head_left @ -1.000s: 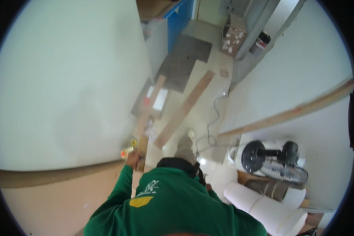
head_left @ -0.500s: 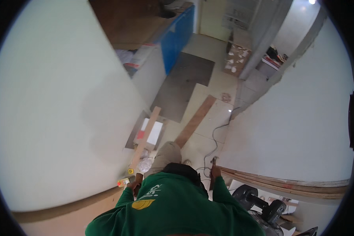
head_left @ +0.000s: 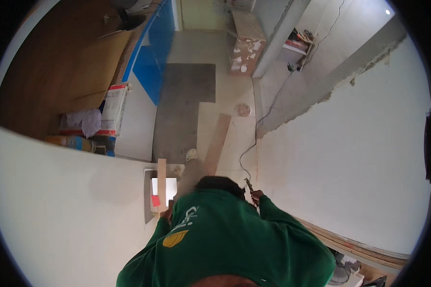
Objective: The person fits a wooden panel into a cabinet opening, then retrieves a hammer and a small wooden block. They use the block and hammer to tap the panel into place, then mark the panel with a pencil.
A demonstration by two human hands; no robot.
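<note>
Moved forward along the passage since half a second ago, with more of the brown surface now in view and a pale clog at the grey mat. Carrying a hammer-like tool in the right hand, with a snug grip round its handle. Clasping, as far as visible, a short wooden piece in the left hand, near the wooden strip over the white-topped box. Judging by this, walking with both rather than working on either.
</note>
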